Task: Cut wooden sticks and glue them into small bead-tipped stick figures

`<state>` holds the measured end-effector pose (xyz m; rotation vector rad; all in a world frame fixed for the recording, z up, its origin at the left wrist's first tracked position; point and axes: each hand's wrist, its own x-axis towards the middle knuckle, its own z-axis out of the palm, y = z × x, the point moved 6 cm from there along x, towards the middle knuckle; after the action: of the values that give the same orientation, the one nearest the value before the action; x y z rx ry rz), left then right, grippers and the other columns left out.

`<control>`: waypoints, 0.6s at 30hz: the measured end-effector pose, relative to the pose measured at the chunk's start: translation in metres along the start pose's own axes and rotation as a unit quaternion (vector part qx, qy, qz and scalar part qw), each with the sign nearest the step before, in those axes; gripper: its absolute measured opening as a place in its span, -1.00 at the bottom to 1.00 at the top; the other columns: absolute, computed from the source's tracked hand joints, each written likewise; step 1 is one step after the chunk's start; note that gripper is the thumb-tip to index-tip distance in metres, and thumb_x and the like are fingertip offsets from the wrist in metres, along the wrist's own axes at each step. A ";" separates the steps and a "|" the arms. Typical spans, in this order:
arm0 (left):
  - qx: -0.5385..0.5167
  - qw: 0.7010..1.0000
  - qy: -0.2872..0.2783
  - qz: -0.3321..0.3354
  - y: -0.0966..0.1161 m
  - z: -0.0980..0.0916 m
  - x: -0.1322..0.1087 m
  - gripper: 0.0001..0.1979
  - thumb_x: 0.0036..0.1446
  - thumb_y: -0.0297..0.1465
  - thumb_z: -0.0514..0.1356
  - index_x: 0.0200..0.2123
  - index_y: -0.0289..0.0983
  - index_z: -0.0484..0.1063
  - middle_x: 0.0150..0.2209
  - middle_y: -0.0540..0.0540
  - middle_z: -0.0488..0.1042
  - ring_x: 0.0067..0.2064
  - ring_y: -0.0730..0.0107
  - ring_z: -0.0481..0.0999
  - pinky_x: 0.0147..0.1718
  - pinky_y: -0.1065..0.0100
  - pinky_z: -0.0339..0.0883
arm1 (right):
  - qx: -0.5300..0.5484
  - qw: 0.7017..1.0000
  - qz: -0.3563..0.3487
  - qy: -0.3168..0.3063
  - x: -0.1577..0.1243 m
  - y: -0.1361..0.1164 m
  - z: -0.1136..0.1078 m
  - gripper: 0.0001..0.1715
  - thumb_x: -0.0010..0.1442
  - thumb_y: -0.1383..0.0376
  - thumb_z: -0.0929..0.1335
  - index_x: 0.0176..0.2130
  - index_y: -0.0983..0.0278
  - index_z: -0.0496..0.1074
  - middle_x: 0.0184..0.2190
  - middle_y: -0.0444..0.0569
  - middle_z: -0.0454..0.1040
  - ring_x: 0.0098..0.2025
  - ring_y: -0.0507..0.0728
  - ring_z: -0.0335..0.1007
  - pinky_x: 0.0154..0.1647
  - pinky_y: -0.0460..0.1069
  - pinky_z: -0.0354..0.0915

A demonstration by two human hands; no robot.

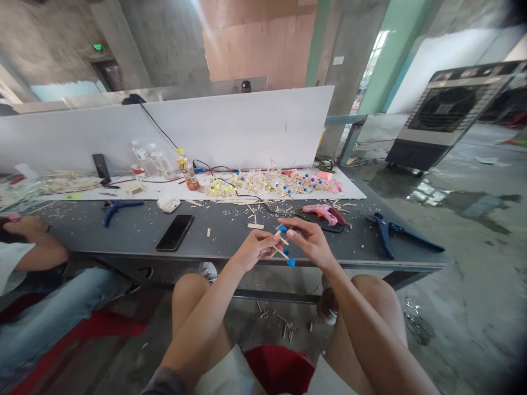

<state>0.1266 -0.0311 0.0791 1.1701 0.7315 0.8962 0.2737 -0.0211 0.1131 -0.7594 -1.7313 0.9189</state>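
Just over the table's front edge I hold a small frame of wooden sticks with blue blobs on several stick ends. My left hand is closed, thumb and fingers pinching the sticks from the left. My right hand curls round the upper blue end, with index finger and thumb on either side of it. The fingers partly hide how the sticks join. Behind my hands, a pink glue gun lies on the grey table, near a short flat wooden piece.
Blue cutters lie right, another blue-handled tool left. A black phone and a white object are nearby. Stick pieces with coloured ends and a bottle stand behind. A person's arm rests at left.
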 end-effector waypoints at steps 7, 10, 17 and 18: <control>0.036 0.999 -0.004 0.013 -0.003 -0.002 0.002 -0.59 0.03 -0.06 0.34 -0.46 -0.35 0.59 -0.74 0.12 0.04 -0.66 0.64 -0.04 -0.63 0.43 -0.21 | 0.047 0.999 0.027 0.004 0.001 0.004 0.002 -0.60 0.20 0.06 0.42 -0.04 0.20 0.58 -0.18 0.03 0.61 -0.17 0.19 0.51 -0.10 0.07 0.40; 0.066 0.997 -0.003 0.035 0.000 -0.002 0.002 -0.59 0.05 -0.06 0.33 -0.45 -0.35 0.60 -0.74 0.11 0.07 -0.65 0.63 -0.01 -0.63 0.42 -0.19 | 0.090 0.994 0.057 0.006 0.002 0.008 0.003 -0.62 0.20 0.04 0.42 -0.09 0.21 0.60 -0.18 0.02 0.62 -0.15 0.20 0.53 -0.11 0.06 0.42; 0.113 0.992 0.008 0.053 0.002 -0.003 0.001 -0.58 0.07 -0.04 0.31 -0.44 -0.33 0.60 -0.74 0.11 0.08 -0.65 0.62 -0.03 -0.61 0.41 -0.18 | 0.092 0.993 0.076 0.010 0.004 0.007 0.004 -0.65 0.15 0.03 0.44 -0.22 0.22 0.62 -0.29 0.01 0.63 -0.24 0.19 0.54 -0.19 0.05 0.43; 0.124 0.991 0.013 0.053 0.002 -0.004 0.001 -0.57 0.06 -0.03 0.31 -0.44 -0.33 0.60 -0.74 0.11 0.08 -0.65 0.62 -0.04 -0.61 0.41 -0.18 | 0.081 0.994 0.074 0.013 0.004 0.006 0.004 -0.65 0.14 0.03 0.45 -0.23 0.23 0.62 -0.29 0.01 0.63 -0.25 0.19 0.53 -0.20 0.05 0.43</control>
<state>0.1235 -0.0279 0.0798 1.4302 0.8255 0.9288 0.2691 -0.0153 0.1087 -0.7963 -1.5716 1.1322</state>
